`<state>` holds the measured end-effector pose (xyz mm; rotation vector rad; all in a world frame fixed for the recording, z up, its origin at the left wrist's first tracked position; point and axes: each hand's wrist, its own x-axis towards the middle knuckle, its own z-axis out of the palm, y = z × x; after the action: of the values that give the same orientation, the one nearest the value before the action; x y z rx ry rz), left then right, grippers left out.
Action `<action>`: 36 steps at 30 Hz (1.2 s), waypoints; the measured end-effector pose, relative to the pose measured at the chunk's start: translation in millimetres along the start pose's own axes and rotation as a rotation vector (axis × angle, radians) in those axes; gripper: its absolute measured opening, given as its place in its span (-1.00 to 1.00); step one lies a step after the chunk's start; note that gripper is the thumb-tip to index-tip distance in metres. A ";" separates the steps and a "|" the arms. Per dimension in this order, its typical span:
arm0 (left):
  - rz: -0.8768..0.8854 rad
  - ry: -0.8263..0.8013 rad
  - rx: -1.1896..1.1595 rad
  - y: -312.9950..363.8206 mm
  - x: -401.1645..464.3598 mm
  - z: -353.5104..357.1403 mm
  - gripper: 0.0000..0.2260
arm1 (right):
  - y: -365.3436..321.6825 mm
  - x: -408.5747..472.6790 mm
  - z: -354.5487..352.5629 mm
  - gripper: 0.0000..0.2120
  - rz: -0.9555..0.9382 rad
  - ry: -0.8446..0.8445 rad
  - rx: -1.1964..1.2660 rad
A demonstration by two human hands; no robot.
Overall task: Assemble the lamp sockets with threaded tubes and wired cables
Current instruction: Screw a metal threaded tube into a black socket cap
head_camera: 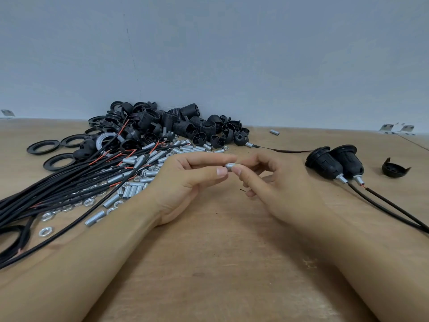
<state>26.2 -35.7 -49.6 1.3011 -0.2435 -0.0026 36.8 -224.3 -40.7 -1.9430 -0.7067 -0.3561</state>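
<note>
Two hands, left hand (185,180) and right hand (274,182), pinch one threaded tube (230,165) by fingertips above worktop (220,252), mid-scene. Risk: thin grip slips, tube rolls into loose tube pile (139,180); possible nut cross-threading.

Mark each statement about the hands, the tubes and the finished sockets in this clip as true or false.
1. Both hands pinch one threaded tube between them. True.
2. Two assembled sockets lie on the person's right. True.
3. The cable bundle lies on the right. False: it lies on the left.
4. The left hand rests flat on the table. False: it holds the tube with the right hand.
5. Loose nuts lie by the cables. True.
</note>
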 end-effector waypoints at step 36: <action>0.064 0.057 0.219 1.5 -5.3 7.6 -0.77 | 1.8 6.2 1.7 -0.82 0.232 -0.084 0.449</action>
<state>19.5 -41.9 -47.3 1.5079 -0.2410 0.1184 42.7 -221.3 -39.6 -1.5935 -0.5506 0.0288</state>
